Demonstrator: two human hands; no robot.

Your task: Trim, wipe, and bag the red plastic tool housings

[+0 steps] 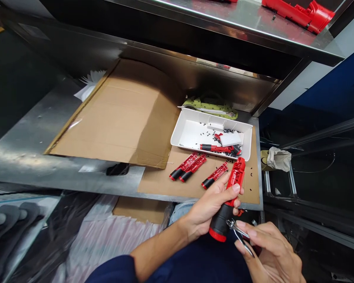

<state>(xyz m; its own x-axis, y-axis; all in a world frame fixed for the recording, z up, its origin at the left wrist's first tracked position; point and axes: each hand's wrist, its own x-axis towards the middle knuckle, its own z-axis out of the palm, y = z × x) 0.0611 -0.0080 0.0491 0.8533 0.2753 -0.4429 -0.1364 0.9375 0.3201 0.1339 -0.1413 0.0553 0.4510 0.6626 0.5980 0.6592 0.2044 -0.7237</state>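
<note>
My left hand (215, 204) is closed around a red and black plastic housing (237, 173), tilted with its black, red-rimmed end toward me. In my right hand (271, 245) is a small pair of metal cutting pliers (238, 230); their tip is at the side of the black section, though whether it touches I cannot tell. On the cardboard sheet beyond my hands lie two similar red and black housing halves (193, 167) side by side, and one more housing half (214, 175) nearer my left hand.
A white tray (188, 122) holds small black pieces, a red and black part and a white block. Behind it lies a green patterned pouch (209, 106). A large cardboard flap (115, 118) covers the bench's middle. Overhead, a metal shelf (224, 27) carries red housings (301, 13).
</note>
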